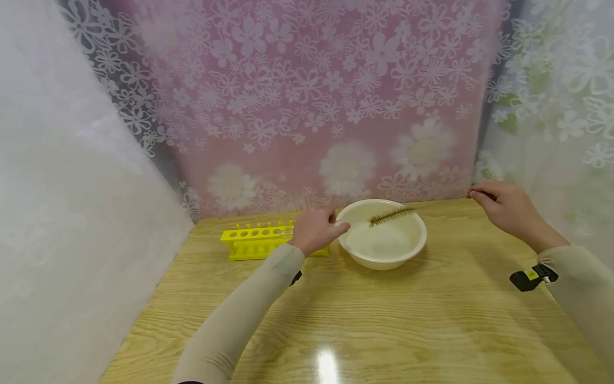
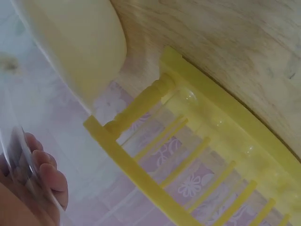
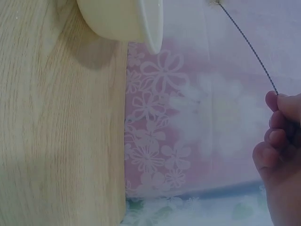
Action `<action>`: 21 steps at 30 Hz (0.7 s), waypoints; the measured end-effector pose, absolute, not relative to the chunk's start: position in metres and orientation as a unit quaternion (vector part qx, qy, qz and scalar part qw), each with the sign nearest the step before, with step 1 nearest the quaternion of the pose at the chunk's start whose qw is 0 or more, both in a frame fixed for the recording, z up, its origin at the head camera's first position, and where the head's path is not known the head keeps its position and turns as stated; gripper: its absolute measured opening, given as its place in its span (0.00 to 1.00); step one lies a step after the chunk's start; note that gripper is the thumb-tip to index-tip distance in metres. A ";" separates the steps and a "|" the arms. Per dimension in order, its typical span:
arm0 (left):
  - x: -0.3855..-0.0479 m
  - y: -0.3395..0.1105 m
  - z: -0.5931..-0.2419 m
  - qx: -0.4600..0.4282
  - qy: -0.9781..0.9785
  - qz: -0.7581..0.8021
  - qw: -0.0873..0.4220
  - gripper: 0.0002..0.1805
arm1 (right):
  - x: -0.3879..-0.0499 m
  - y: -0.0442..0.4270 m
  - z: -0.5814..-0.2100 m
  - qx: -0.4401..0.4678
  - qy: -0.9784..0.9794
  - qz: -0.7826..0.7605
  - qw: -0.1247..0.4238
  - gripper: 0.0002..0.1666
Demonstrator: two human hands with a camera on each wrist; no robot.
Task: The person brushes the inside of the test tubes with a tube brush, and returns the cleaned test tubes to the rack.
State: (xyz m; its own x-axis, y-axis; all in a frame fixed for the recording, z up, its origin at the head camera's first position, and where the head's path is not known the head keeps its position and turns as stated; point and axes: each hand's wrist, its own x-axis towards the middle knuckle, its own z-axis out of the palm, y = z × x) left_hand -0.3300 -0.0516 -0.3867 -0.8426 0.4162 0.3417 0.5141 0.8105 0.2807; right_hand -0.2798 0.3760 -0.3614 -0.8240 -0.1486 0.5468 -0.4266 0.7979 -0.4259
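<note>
My left hand [image 1: 314, 229] grips a clear glass test tube [image 2: 21, 162] at the basin's left side; its fingers curl round the glass in the left wrist view. Off to the right, my right hand [image 1: 508, 213] pinches the thin twisted-wire handle [image 3: 249, 47] of a test tube brush [image 1: 392, 216]. The brush's tan bristles hang over a white basin [image 1: 419, 242], outside the tube as far as I can see. Beneath and beside my left hand stands a yellow test tube rack [image 1: 230, 234], partly hidden by that hand.
Clear tubes [image 2: 155, 115] stand in the rack. The basin and rack sit near the back edge of a wood-grain table [image 1: 374, 320]. A pink floral curtain [image 1: 307, 133] hangs right behind them, with pale sheeting [image 1: 81, 186] at the left side.
</note>
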 end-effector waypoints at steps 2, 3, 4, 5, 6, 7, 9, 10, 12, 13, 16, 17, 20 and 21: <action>-0.330 -0.052 -0.389 -0.250 -0.941 -0.187 0.134 0.23 | -0.280 0.376 -0.361 0.151 -0.912 0.294 0.242 0.18; -0.331 -0.052 -0.391 -0.250 -0.941 -0.186 0.134 0.23 | -0.281 0.377 -0.362 0.149 -0.912 0.303 0.235 0.18; -0.331 -0.052 -0.392 -0.251 -0.940 -0.186 0.135 0.23 | -0.281 0.377 -0.362 0.145 -0.912 0.310 0.228 0.18; -0.331 -0.051 -0.393 -0.252 -0.940 -0.184 0.136 0.23 | -0.281 0.377 -0.363 0.141 -0.911 0.317 0.222 0.19; -0.331 -0.051 -0.394 -0.251 -0.940 -0.184 0.137 0.22 | -0.281 0.378 -0.363 0.138 -0.911 0.321 0.218 0.19; -0.330 -0.051 -0.395 -0.250 -0.941 -0.184 0.137 0.22 | -0.281 0.378 -0.364 0.135 -0.911 0.324 0.215 0.19; -0.330 -0.050 -0.396 -0.247 -0.942 -0.181 0.136 0.22 | -0.282 0.378 -0.366 0.133 -0.911 0.326 0.216 0.18; -0.329 -0.049 -0.395 -0.246 -0.943 -0.180 0.135 0.22 | -0.282 0.377 -0.366 0.132 -0.910 0.327 0.218 0.18; -0.329 -0.049 -0.395 -0.243 -0.944 -0.178 0.134 0.21 | -0.282 0.376 -0.367 0.133 -0.908 0.328 0.222 0.17; -0.328 -0.048 -0.395 -0.243 -0.944 -0.178 0.133 0.21 | -0.282 0.375 -0.367 0.133 -0.908 0.329 0.223 0.16; -0.328 -0.047 -0.395 -0.244 -0.944 -0.177 0.136 0.21 | -0.283 0.373 -0.368 0.134 -0.909 0.331 0.217 0.16; -0.328 -0.047 -0.396 -0.245 -0.943 -0.178 0.137 0.21 | -0.283 0.373 -0.368 0.133 -0.910 0.332 0.212 0.17; -0.329 -0.045 -0.398 -0.249 -0.942 -0.177 0.142 0.20 | -0.283 0.373 -0.370 0.131 -0.912 0.332 0.202 0.16; -0.329 -0.045 -0.398 -0.249 -0.941 -0.179 0.144 0.20 | -0.283 0.373 -0.370 0.131 -0.912 0.331 0.201 0.16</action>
